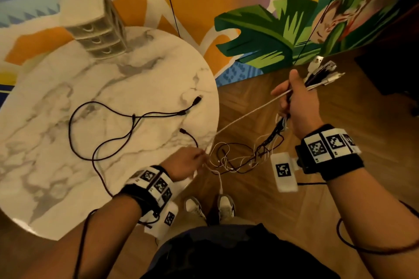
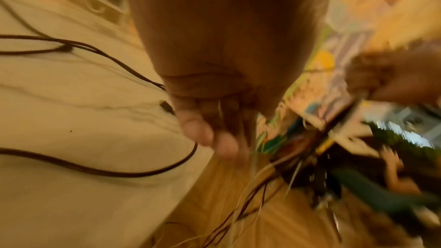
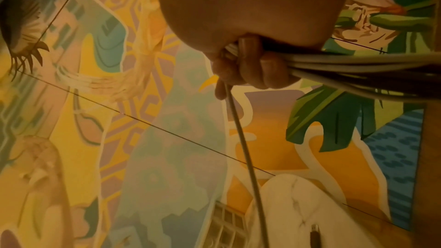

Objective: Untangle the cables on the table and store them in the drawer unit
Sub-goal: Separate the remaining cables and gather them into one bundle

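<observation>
A black cable (image 1: pixel 127 127) lies loose on the round marble table, left of centre in the head view, looping wide, its plugs (image 1: pixel 196 100) toward the table's right edge. A tangle (image 1: pixel 238 156) of thin white and black cables hangs over the floor at lower centre. A white cable (image 1: pixel 247 113) runs taut from it up to a bundle of plug ends (image 1: pixel 322 70) at upper right. The pale drawer unit (image 1: pixel 95 27), drawers closed, stands at the table's far edge, upper left.

Overhead head view, perhaps blurred wrist close-ups
</observation>
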Demonstrator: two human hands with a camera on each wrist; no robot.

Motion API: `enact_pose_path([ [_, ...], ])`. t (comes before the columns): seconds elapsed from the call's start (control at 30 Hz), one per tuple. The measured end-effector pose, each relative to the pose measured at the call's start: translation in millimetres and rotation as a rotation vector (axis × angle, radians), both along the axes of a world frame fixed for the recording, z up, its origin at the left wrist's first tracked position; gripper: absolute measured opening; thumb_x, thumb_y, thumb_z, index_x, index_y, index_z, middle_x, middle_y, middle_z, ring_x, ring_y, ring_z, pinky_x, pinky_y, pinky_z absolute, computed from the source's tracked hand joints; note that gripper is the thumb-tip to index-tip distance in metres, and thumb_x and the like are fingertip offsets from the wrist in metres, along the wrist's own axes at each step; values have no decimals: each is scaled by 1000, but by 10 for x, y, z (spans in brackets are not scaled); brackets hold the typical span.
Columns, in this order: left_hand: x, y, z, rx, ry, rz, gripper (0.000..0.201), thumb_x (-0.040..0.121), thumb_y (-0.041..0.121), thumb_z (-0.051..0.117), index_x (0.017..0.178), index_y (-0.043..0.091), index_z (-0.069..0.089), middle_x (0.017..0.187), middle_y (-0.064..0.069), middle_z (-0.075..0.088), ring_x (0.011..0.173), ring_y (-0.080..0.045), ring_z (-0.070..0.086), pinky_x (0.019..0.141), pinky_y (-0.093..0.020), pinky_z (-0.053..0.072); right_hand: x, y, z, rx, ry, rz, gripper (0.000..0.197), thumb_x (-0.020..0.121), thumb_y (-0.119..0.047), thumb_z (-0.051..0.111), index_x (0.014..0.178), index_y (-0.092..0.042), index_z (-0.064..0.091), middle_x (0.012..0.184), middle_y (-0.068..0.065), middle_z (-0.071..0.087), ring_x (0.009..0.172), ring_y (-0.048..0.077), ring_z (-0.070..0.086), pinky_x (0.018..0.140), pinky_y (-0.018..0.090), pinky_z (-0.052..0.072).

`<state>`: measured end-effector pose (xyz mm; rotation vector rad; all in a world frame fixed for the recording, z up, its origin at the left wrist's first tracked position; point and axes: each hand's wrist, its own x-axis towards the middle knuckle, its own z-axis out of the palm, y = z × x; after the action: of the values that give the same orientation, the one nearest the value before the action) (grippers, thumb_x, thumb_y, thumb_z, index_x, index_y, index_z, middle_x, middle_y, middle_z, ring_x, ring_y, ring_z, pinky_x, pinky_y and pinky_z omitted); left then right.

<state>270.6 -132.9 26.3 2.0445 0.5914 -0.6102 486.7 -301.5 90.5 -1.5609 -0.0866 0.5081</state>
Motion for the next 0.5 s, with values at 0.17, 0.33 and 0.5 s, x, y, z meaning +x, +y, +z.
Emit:
enact_pose_path([
  [0.17, 378, -321, 177, 240, -146, -101, 44, 90, 44, 54, 126, 19, 49, 121, -4, 55, 109, -20, 55, 87, -29, 43, -123, -27, -39, -64, -8, 119, 58, 99, -47, 34, 66, -7, 62, 40, -3, 39, 37, 12, 31, 42, 24, 24],
  [0.33, 1121, -673, 607, -13, -371, -27, 33, 95, 31, 49, 125, 17, 51, 100, -3, 65, 73, -10, 59, 64, -23, 46, -204, 9, -2, -41, 28, 158, 56, 100, -43, 35, 77, 0, 64, 37, -6, 43, 34, 7, 33, 40, 20, 28],
  [0.5, 1100, -396, 139, 144, -209, -27, 31, 99, 27, 43, 108, 3, 60, 101, -21, 66, 90, -35, 63, 79, -40, 51, -25, -182, 53, -51, -16, 61, 57, 99, -47, 33, 93, -4, 71, 47, 2, 42, 38, 11, 34, 40, 22, 29],
])
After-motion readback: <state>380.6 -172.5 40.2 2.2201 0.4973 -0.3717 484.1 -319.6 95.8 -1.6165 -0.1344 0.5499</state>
